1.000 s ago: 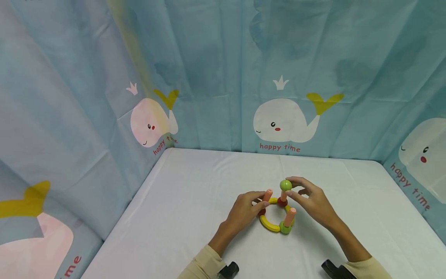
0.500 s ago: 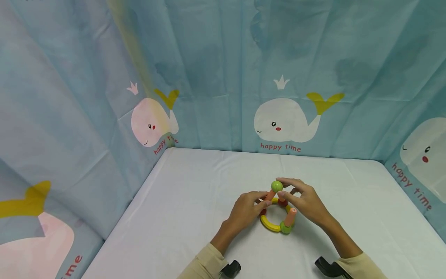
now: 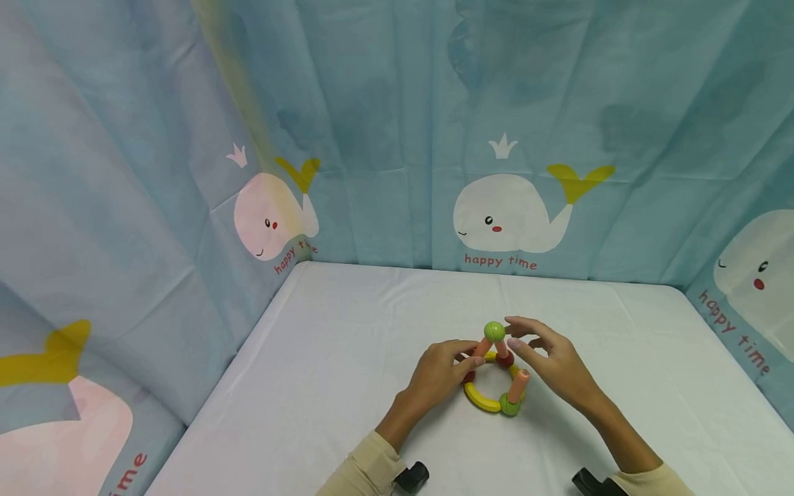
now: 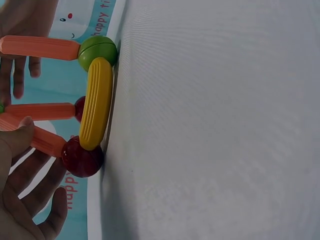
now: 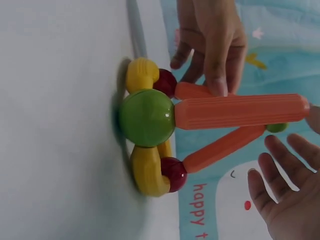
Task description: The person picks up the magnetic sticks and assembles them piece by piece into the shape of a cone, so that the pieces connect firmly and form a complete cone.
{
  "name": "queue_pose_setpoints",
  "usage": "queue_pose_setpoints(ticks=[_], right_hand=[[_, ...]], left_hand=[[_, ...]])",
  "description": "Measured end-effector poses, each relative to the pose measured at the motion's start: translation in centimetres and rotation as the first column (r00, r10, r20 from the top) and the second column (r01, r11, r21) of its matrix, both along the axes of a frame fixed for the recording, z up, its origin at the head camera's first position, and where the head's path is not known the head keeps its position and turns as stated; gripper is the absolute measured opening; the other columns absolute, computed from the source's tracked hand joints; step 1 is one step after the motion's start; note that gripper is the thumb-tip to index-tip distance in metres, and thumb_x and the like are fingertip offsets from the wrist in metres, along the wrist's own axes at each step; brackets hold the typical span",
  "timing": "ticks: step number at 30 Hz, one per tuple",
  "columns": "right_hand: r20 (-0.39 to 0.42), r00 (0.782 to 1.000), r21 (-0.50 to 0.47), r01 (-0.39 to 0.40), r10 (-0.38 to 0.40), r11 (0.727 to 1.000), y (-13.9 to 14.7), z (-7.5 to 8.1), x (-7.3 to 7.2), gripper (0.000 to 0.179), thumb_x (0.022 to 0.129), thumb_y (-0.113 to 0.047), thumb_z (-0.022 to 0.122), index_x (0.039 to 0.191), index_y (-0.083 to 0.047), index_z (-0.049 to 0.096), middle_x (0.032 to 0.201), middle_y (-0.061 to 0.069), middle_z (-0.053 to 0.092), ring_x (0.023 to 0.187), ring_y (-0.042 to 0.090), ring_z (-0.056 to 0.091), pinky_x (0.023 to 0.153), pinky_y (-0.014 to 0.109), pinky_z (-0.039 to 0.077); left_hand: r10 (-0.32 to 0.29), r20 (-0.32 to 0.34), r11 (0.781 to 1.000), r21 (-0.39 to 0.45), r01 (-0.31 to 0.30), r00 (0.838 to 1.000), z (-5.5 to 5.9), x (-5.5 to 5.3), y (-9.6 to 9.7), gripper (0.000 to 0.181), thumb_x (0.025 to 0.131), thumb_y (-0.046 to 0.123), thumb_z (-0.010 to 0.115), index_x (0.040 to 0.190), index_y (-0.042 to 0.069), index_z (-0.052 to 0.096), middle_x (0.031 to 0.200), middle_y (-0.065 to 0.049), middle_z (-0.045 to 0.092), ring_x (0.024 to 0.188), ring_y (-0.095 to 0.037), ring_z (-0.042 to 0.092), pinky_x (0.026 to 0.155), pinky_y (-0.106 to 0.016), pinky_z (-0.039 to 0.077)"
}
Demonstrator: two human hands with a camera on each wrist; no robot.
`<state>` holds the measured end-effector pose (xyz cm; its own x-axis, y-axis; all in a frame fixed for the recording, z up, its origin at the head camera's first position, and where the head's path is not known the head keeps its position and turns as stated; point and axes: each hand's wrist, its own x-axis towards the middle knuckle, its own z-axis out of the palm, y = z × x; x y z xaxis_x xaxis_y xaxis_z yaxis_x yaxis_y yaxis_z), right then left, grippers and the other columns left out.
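A ring of curved yellow pieces lies on the white table, joined by two red balls and a green ball. From each ball rises an orange ridged stick. My left hand pinches the left stick between thumb and fingers. That stick and the back one lean together under a second green ball. Just right of this upper ball is my right hand, its fingers apart and holding nothing. The front stick stands with a free top end.
The white-covered table spreads around the toy. Behind and beside it hangs a blue curtain printed with whales. Black wrist cameras sit below both hands, at the beige sleeves.
My right hand brought the upper green ball left onto the left stick's top, then let go and drew back slightly right. The left hand kept its pinch on the left stick.
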<state>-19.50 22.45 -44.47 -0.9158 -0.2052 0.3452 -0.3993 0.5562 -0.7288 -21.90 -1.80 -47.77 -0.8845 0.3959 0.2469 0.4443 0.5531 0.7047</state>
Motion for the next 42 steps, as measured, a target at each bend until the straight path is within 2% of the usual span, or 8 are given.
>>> queue_pose_setpoints(ticks=[10,15,19,24,30,34,39,42], right_hand=[[0.111,0.99,-0.016,-0.085,0.086,0.996,1.4,-0.8,2.9,0.038,0.101,-0.024,0.074,0.138,-0.018,0.067,0.131,0.004,0.072,0.108,0.015,0.064,0.087,0.031,0.055],[0.169,0.973,0.004,-0.159,0.156,0.987,1.8,-2.3,3.1,0.027,0.098,-0.028,0.079,0.123,-0.021,0.074,0.127,0.001,0.074,0.102,0.015,0.065,0.08,0.031,0.054],[0.15,0.961,0.005,-0.237,0.234,0.971,1.8,-3.3,3.1,0.008,0.1,-0.024,0.076,0.108,-0.025,0.075,0.121,0.003,0.077,0.104,0.009,0.067,0.08,0.028,0.055],[0.15,0.947,-0.002,-0.286,0.283,0.958,1.8,-3.8,3.0,0.006,0.102,-0.022,0.073,0.103,-0.027,0.072,0.122,0.006,0.078,0.105,0.007,0.067,0.08,0.026,0.055],[0.161,0.949,0.047,-0.281,0.27,0.959,1.7,-3.4,2.6,0.004,0.102,-0.026,0.072,0.106,-0.025,0.073,0.116,0.0,0.078,0.102,0.005,0.067,0.079,0.026,0.055],[0.169,0.959,0.084,-0.243,0.226,0.966,1.5,-3.3,2.1,0.023,0.101,-0.029,0.074,0.119,-0.015,0.076,0.109,-0.007,0.077,0.091,0.006,0.063,0.078,0.026,0.054],[0.181,0.964,0.099,-0.216,0.195,0.972,1.2,-3.4,1.2,0.033,0.1,-0.026,0.075,0.127,-0.007,0.075,0.122,0.006,0.077,0.089,0.005,0.062,0.076,0.027,0.054],[0.188,0.966,0.099,-0.197,0.176,0.975,1.2,-3.3,0.8,0.032,0.1,-0.024,0.076,0.127,-0.007,0.075,0.115,0.004,0.077,0.088,0.004,0.061,0.075,0.026,0.055]], left_hand=[[0.02,0.013,1.0,0.003,-0.02,1.0,0.0,-0.1,-0.2,0.041,0.102,0.038,0.07,0.139,0.019,0.072,0.12,0.008,0.077,0.102,-0.006,0.069,0.089,-0.024,0.056],[0.02,0.018,1.0,-0.002,-0.02,1.0,-0.1,-0.2,-0.2,0.041,0.102,0.038,0.071,0.139,0.019,0.072,0.12,0.008,0.078,0.103,-0.006,0.07,0.089,-0.024,0.056],[0.022,0.019,1.0,-0.004,-0.022,1.0,-0.2,-0.2,-0.2,0.041,0.102,0.038,0.071,0.139,0.019,0.072,0.118,0.007,0.078,0.102,-0.007,0.07,0.088,-0.022,0.056],[0.018,0.015,1.0,-0.007,-0.018,1.0,-0.2,-0.2,-0.2,0.041,0.103,0.038,0.07,0.139,0.018,0.072,0.12,0.008,0.078,0.103,-0.007,0.07,0.089,-0.024,0.056],[0.022,0.018,1.0,-0.018,-0.021,1.0,0.0,-0.1,-0.3,0.041,0.102,0.038,0.071,0.139,0.018,0.072,0.122,0.007,0.077,0.103,-0.007,0.07,0.088,-0.023,0.057],[0.018,0.012,1.0,-0.02,-0.017,1.0,-0.1,-0.1,-0.2,0.041,0.101,0.039,0.071,0.137,0.021,0.073,0.122,0.009,0.077,0.103,-0.006,0.07,0.088,-0.024,0.056],[-0.001,0.01,1.0,0.001,0.001,1.0,-0.1,-0.2,-0.1,0.039,0.1,0.04,0.072,0.135,0.023,0.075,0.119,0.01,0.078,0.101,-0.004,0.071,0.086,-0.024,0.056],[-0.015,0.018,1.0,0.025,0.015,1.0,-0.1,-0.1,0.0,0.037,0.1,0.037,0.074,0.133,0.022,0.076,0.114,0.009,0.079,0.097,-0.002,0.069,0.081,-0.022,0.055]])
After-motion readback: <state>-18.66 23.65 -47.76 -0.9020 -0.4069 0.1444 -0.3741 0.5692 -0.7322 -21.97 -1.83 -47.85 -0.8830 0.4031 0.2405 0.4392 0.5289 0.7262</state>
